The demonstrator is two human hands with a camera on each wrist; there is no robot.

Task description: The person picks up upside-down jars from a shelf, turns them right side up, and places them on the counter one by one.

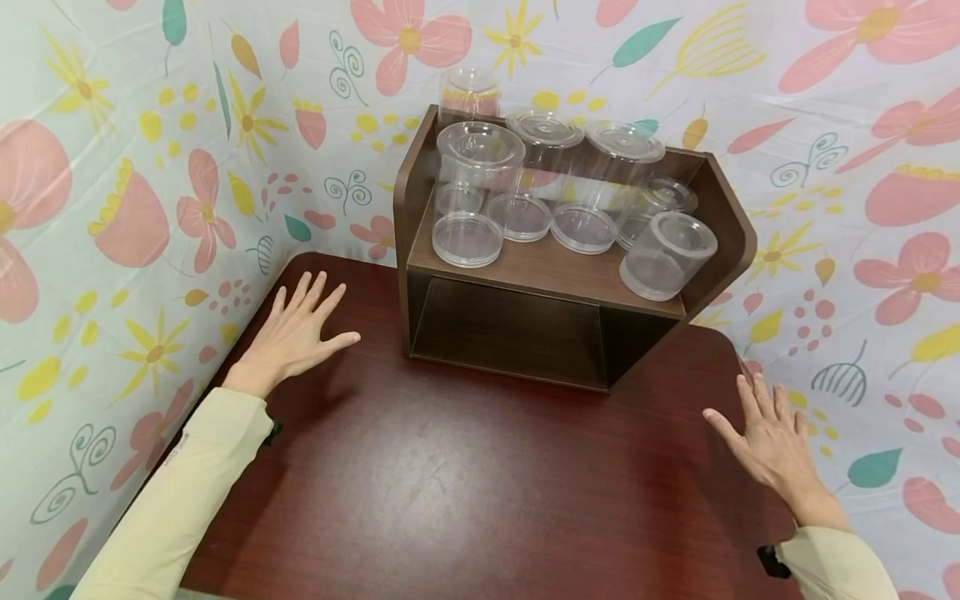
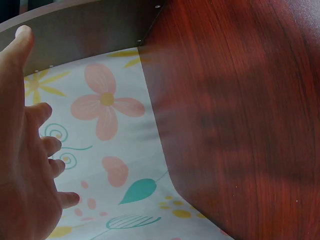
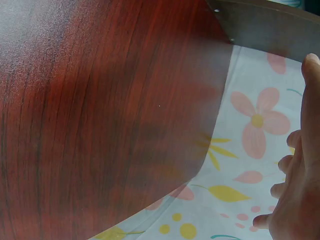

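My left hand (image 1: 300, 329) lies flat with spread fingers on the dark red table (image 1: 450, 483), left of a brown wooden shelf unit (image 1: 555, 275). My right hand (image 1: 768, 442) rests open near the table's right edge, below and right of the shelf. Neither hand holds anything. On the shelf stand several clear plastic jars with lids; the tallest front one (image 1: 474, 196) is at the left, and another (image 1: 667, 254) lies tilted at the right. In the left wrist view the left hand (image 2: 25, 160) hovers over the table edge; the right hand (image 3: 297, 200) appears likewise in the right wrist view.
Flower-printed cloth walls (image 1: 135, 208) enclose the table on the left, back and right. The shelf's lower compartment (image 1: 510, 329) is an open dark cavity. Cream sleeves (image 1: 187, 492) cover both forearms. Bare tabletop lies between the hands.
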